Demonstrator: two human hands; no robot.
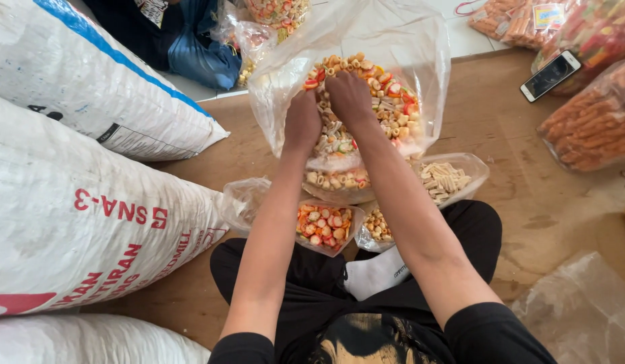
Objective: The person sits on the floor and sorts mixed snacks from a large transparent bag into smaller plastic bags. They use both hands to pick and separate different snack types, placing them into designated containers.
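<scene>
A: Clear bag (400,40) of mixed snacks (387,101) sits far centre on the floor (501,128).
B: Grips?
A: Left hand (303,123) and right hand (349,96) both buried in snacks; spread or closed, can't tell.

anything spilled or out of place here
Nothing looks spilled. Both the left hand and right hand are inside the big clear bag of mixed snacks. One oddity: a phone rests tilted against a bag of orange sticks.
</scene>
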